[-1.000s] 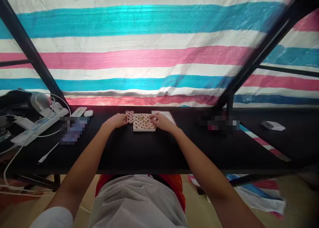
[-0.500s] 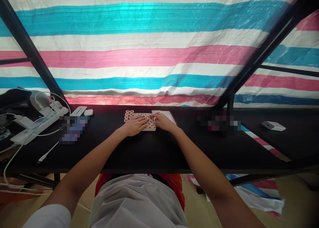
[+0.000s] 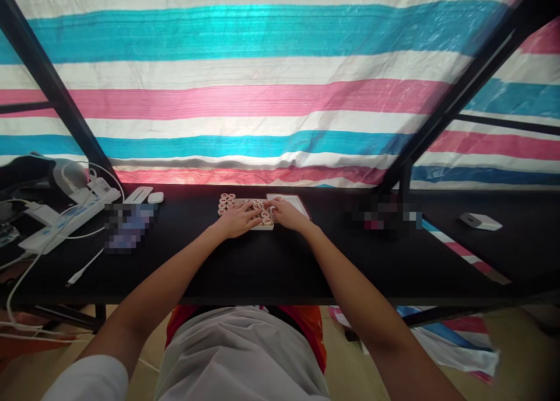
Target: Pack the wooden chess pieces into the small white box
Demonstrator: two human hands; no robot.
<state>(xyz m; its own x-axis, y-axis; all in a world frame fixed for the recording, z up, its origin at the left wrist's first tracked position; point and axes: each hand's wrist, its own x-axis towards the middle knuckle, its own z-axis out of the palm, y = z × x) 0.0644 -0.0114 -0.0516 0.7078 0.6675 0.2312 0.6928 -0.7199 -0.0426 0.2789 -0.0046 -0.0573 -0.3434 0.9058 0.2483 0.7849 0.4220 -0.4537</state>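
We have the shallow white box (image 3: 262,227) on the black table (image 3: 262,267), in front of the person, round character-marked pieces (image 3: 266,220) packed inside it, faces up. Left hand (image 3: 238,220) lies palm down over the box's left part, fingers spread and fairly straight; we see no piece gripped, but can't tell what's under the palm. Flat fingers probably press or level the pieces. Right hand (image 3: 285,213) is loosely curled at the box's right edge, fingertips by the upper right corner, likely to steady it; we can't tell if it pinches the wall or a piece. Loose pieces (image 3: 226,204) sit in short rows just left of the box, probably lined up so they can be counted or reached. A white panel with a reddish edge (image 3: 303,206) lies behind and partly under the right hand, so both sides of the box are crowded, and the left hand blocks our view of many pieces. Further left: blurred phone-like item (image 3: 131,229), small white case (image 3: 156,198), cable (image 3: 85,268), power strip (image 3: 72,219). Right: pixelated dark object (image 3: 380,217), white adapter (image 3: 481,222). Striped sheet (image 3: 262,100) hangs behind.
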